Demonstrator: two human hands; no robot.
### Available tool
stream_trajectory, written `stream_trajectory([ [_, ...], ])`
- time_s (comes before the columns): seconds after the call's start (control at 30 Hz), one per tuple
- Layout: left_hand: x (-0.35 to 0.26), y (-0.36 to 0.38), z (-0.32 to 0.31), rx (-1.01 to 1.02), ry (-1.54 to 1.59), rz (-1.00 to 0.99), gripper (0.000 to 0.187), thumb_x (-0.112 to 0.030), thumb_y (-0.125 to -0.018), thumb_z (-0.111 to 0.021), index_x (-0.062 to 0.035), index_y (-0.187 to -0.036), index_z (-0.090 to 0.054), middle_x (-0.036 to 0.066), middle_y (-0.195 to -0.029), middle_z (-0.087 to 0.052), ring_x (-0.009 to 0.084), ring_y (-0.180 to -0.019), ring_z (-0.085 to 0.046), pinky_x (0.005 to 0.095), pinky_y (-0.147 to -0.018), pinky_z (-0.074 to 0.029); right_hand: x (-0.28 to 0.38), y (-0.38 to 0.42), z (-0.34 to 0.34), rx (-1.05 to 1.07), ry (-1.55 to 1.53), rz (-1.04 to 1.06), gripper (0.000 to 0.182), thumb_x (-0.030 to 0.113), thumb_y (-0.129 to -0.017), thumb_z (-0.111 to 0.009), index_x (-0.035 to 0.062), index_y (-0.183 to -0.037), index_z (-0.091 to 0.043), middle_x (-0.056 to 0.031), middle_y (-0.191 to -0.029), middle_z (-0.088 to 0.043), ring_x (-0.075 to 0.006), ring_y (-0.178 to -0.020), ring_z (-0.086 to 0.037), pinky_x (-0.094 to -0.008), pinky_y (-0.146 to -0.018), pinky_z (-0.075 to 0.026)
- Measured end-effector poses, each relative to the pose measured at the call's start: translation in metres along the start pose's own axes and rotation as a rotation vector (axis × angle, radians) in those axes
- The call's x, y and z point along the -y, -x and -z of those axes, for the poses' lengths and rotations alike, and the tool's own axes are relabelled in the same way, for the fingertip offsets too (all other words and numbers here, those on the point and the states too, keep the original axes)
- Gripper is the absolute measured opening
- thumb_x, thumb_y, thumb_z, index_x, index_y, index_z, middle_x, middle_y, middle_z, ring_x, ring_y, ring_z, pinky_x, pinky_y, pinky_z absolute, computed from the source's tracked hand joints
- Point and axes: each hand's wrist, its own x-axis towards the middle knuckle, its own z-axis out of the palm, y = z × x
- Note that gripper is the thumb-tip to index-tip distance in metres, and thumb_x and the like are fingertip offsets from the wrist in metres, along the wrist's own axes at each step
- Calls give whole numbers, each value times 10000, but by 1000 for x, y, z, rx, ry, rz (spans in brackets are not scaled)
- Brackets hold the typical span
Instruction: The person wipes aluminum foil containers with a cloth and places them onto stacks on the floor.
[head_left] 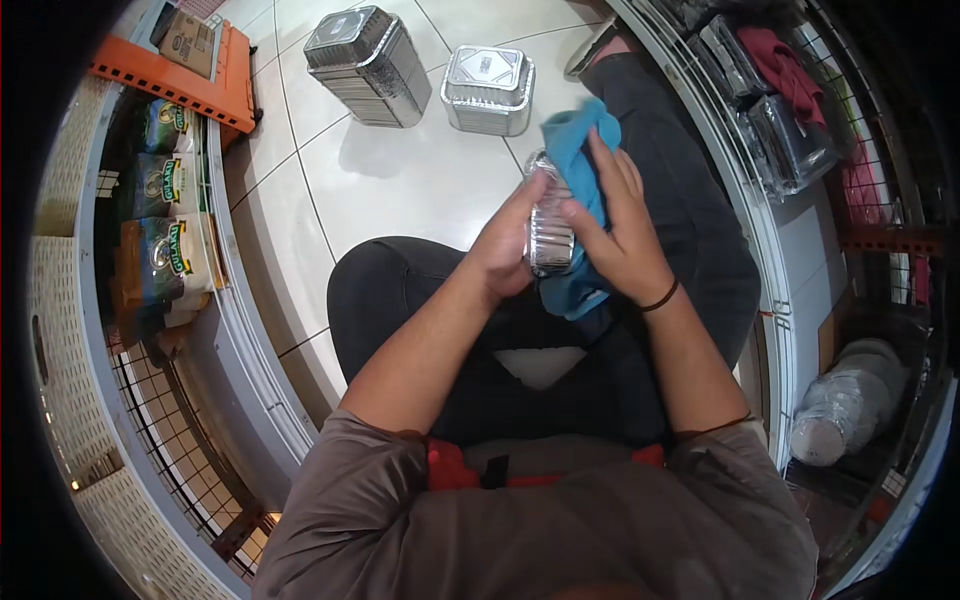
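Note:
Above my lap, my left hand (pixel 511 232) is wrapped round the left side of a silver foil container (pixel 551 232), which is turned on its side. My right hand (pixel 624 222) presses a blue cloth (pixel 578 140) against the container's right side, its thumb reaching over toward the foil. Part of the cloth hangs below the container. The container's inside is hidden from me. On the floor ahead stand a tall stack of foil containers (pixel 385 85) and, to its right, a shorter stack of foil containers (pixel 488 105).
White floor tiles (pixel 300 215) surround my crossed legs (pixel 390 290). At left, a shelf holds several sugar packs (pixel 165 185) beneath an orange bracket (pixel 190 95). The right rack carries dark plastic-wrapped packs (pixel 785 145), a red cloth (pixel 780 70) and a wrapped clear bundle (pixel 850 400).

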Motion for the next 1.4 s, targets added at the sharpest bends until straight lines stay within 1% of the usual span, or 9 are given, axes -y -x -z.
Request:
stream_trajectory([
  [0.07,0,2,-2,7,46,-12,417,-318,-1142,-483,-15,-1413,-571,117,-1187,-729,195,-956,-740,281,-798,-601,10,-1,-5,8,-58,1,520,343,-1074,-617,20,-1482,-609,-228,-1456,-577,-418,-1382,-494,-498,-1196,-368],
  [0.2,1,0,-13,-244,-121,-141,464,-407,-1164,-445,-62,-1463,-530,99,-1214,-705,200,-999,-718,330,-846,-597,10,2,-20,177,127,239,511,338,-1071,-604,25,-1475,-618,-221,-1525,-550,-428,-1429,-477,-515,-1217,-354],
  [0.4,20,8,-31,-15,-249,-331,507,-449,-1176,-382,-89,-1519,-481,105,-1269,-681,202,-1085,-698,327,-924,-574,-10,-5,-21,96,-22,79,507,307,-1059,-611,22,-1478,-614,-233,-1558,-526,-431,-1474,-452,-531,-1237,-340],
  [0.57,5,3,-18,-298,-202,-179,520,-467,-1186,-332,-100,-1528,-470,106,-1276,-681,198,-1098,-695,324,-938,-565,0,9,-39,81,131,262,503,278,-1056,-601,3,-1477,-607,-235,-1562,-525,-428,-1480,-450,-520,-1246,-331],
  [0.73,25,8,-7,-13,-265,-254,579,-472,-1200,-237,-31,-1480,-487,142,-1347,-653,191,-1145,-677,313,-996,-537,-13,-10,-24,42,-84,62,483,234,-1064,-574,-13,-1479,-593,-239,-1568,-518,-437,-1513,-421,-521,-1262,-317],
  [0.9,21,1,3,-1,-511,-330,687,-546,-1186,-161,-20,-1500,-472,159,-1381,-645,186,-1165,-674,311,-1010,-535,-6,7,-41,-112,-206,-158,471,193,-1065,-554,-33,-1477,-581,-242,-1589,-501,-436,-1542,-392,-526,-1271,-309],
  [1.03,16,-2,-4,-278,-406,-279,754,-599,-1170,-145,-17,-1546,-442,176,-1440,-625,208,-1203,-671,334,-1040,-531,1,1,-40,55,27,142,457,178,-1061,-553,-37,-1463,-589,-248,-1620,-474,-434,-1568,-361,-529,-1279,-302],
  [1.23,18,-2,-14,-75,-186,-356,851,-696,-1129,-192,-13,-1590,-404,190,-1497,-595,243,-1278,-653,356,-1090,-522,-8,-13,-34,67,-75,103,427,146,-1053,-547,-37,-1433,-608,-228,-1661,-445,-439,-1586,-337,-535,-1280,-308],
  [1.4,-5,-6,4,-170,-80,-360,940,-778,-1079,-243,-28,-1639,-340,173,-1577,-552,287,-1370,-614,398,-1185,-467,-1,2,-47,232,267,327,391,93,-1032,-546,-39,-1393,-620,-196,-1687,-429,-447,-1591,-329,-533,-1277,-321],
])
